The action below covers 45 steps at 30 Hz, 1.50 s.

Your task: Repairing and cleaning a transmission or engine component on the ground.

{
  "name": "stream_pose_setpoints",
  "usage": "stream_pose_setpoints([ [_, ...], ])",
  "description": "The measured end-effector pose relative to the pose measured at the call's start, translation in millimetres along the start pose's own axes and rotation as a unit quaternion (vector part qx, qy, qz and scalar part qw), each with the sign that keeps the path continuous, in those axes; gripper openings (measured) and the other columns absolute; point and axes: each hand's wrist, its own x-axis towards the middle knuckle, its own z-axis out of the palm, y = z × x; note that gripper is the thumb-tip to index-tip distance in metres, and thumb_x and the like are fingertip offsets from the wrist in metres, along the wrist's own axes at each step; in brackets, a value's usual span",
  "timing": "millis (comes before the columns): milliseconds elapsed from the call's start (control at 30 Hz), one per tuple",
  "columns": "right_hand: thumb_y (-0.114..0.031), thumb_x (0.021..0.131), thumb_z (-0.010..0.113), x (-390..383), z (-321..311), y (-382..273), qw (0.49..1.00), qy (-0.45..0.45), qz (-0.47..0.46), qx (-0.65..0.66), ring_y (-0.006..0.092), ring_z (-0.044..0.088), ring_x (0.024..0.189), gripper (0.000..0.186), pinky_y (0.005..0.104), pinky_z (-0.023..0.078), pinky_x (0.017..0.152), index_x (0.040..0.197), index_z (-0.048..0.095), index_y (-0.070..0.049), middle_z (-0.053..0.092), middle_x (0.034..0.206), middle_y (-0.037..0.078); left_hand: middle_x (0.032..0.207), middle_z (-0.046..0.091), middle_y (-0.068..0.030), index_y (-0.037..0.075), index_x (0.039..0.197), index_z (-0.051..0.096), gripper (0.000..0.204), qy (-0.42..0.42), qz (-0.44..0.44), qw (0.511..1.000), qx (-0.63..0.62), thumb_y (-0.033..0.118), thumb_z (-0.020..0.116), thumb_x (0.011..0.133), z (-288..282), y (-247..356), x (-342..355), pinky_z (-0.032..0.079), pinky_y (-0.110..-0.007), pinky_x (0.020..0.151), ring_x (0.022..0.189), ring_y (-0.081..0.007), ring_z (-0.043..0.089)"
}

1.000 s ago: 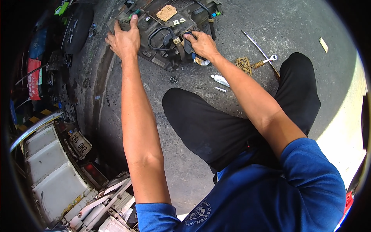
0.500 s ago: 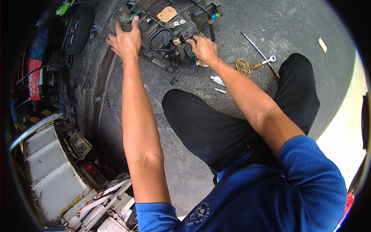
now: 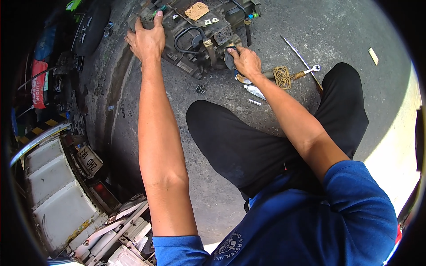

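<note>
Lettering shows on the number plate (image 3: 90, 162) at lower left, the red banner (image 3: 39, 84) at far left and the blue shirt (image 3: 310, 230) at lower right. At upper centre, the left hand (image 3: 148, 42) lies spread on the grimy metal assembly (image 3: 219, 31); the right hand (image 3: 247, 61) grips a dark grey piece (image 3: 229, 60) (partly hidden) at its edge. Nearby, right of centre: a white tube (image 3: 254, 91), brown plate (image 3: 282, 77) and wrench (image 3: 312, 69).

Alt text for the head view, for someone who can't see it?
A person's left hand rests on a dark mechanical assembly, while the right hand pinches a dark sheet-like piece at the assembly's near edge. To the right, on the grey floor, lie a brownish plate, a wrench and a long thin tool.
</note>
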Motion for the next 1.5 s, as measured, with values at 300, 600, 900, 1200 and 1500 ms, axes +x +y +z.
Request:
stream_pose_setpoints([
  [300,-0.053,0.095,0.053,17,17,-8,0.995,0.027,-0.065,0.072,0.0396,0.062,0.106,0.05,0.0495,0.047,0.09,0.111,0.069,-0.008,0.067,0.109,0.019,0.15,0.031,-0.0343,0.011,0.145,0.046,0.087,0.001,0.001,1.0,-0.001,0.072,0.055,0.083,-1,2,-2,0.024,-0.054,0.117,0.144,-0.0486,0.023],
  [600,-0.049,0.095,0.054,31,8,-8,0.995,0.021,-0.086,-0.043,0.0378,0.065,0.101,0.042,0.0476,0.05,0.088,0.106,0.072,-0.013,0.071,0.102,0.017,0.149,0.031,-0.0353,0.01,0.145,0.046,0.088,0.011,0.014,1.0,-0.017,0.071,0.057,0.083,2,0,-1,0.024,-0.053,0.117,0.143,-0.0496,0.023],
  [900,-0.042,0.096,0.056,24,-5,-8,0.988,0.014,-0.09,-0.128,0.0392,0.065,0.099,0.036,0.0491,0.051,0.087,0.109,0.069,-0.011,0.068,0.106,0.019,0.15,0.031,-0.0338,0.011,0.146,0.046,0.088,0.003,0.0,1.0,0.002,0.071,0.057,0.083,-1,4,-1,0.023,-0.053,0.117,0.143,-0.0486,0.023],
  [1200,-0.04,0.096,0.054,7,-5,9,0.999,0.033,0.006,0.027,0.0428,0.063,0.104,0.038,0.0518,0.049,0.089,0.112,0.063,-0.006,0.066,0.113,0.021,0.149,0.032,-0.0331,0.011,0.145,0.047,0.086,0.002,-0.01,1.0,0.012,0.07,0.058,0.083,-1,5,-1,0.024,-0.053,0.117,0.144,-0.0472,0.024],
  [1500,-0.032,0.09,0.059,24,0,-5,0.989,0.115,0.066,0.062,0.0432,0.061,0.106,0.033,0.0526,0.048,0.091,0.113,0.062,-0.008,0.065,0.112,0.02,0.148,0.033,-0.0343,0.011,0.144,0.048,0.085,0.003,-0.008,1.0,0.005,0.068,0.059,0.084,-2,5,-1,0.025,-0.053,0.116,0.143,-0.0481,0.025],
])
